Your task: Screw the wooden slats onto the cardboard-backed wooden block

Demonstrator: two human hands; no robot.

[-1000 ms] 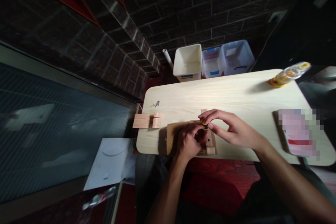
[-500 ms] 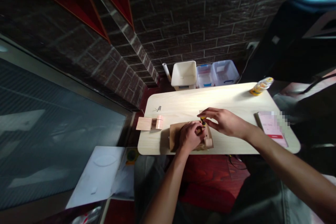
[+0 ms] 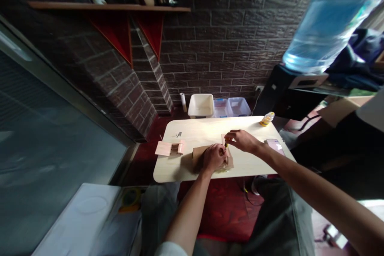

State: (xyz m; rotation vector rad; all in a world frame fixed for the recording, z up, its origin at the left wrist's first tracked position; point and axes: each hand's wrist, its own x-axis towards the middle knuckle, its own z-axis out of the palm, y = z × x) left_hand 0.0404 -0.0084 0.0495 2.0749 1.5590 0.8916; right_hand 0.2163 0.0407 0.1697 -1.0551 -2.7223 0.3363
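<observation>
A brown cardboard-like block [image 3: 198, 158] lies near the front edge of the pale table, with a light wooden strip [image 3: 223, 140] at its right end. My left hand [image 3: 215, 157] rests on the block, its fingers curled by the strip; what they pinch is too small to make out. Just above and to the right, my right hand [image 3: 239, 140] has its fingers closed round the top of a small yellow and black screwdriver [image 3: 226, 144]. The tool stands upright, its tip down beside my left fingertips.
Wooden pieces [image 3: 164, 148] lie at the table's left, with small metal bits [image 3: 179, 134] behind them. A clear yellow-based bottle [image 3: 267, 119] and a phone [image 3: 275, 146] are on the right. Bins [image 3: 201, 105] stand beyond the back edge.
The view has tilted up, bringing the shelf and the large water bottle into sight. Both hands remain at the block, the right one still on the screwdriver.
</observation>
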